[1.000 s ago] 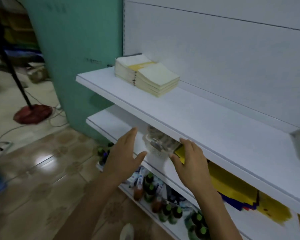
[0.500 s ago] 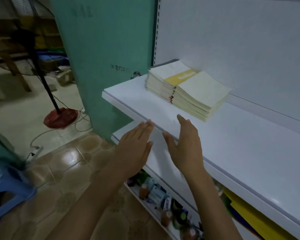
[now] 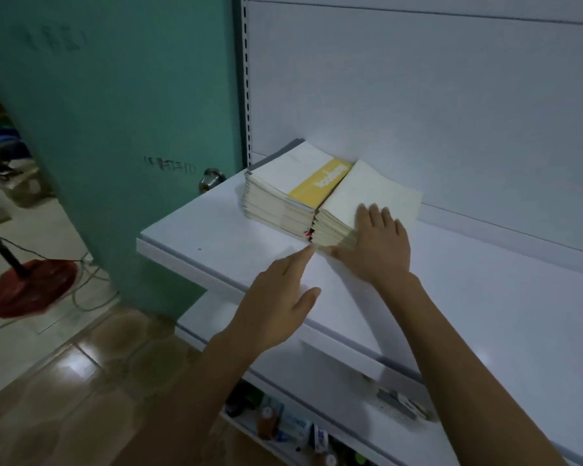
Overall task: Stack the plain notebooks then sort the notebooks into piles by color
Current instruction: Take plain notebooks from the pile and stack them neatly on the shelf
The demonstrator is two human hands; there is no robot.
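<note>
Our right hand [image 3: 377, 250] lies flat, fingers straight, on the near end of the plain cream notebook pile [image 3: 381, 190]. Our left hand [image 3: 276, 304] hovers relaxed, index tip just beside that pile's corner. The pile touches a yellow-banded notebook pile [image 3: 293, 183] on the white shelf [image 3: 216, 250].

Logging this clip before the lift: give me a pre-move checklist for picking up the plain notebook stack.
1. Right hand on plain stack: ok, fingers flat on top.
2. Left hand free: ok, open, fingertip near the stack's front corner.
3. Grip closed round stack: not ok.
4. Bare shelf beside stack: ok.
5. Covers lower down all plain: cannot tell.
</note>
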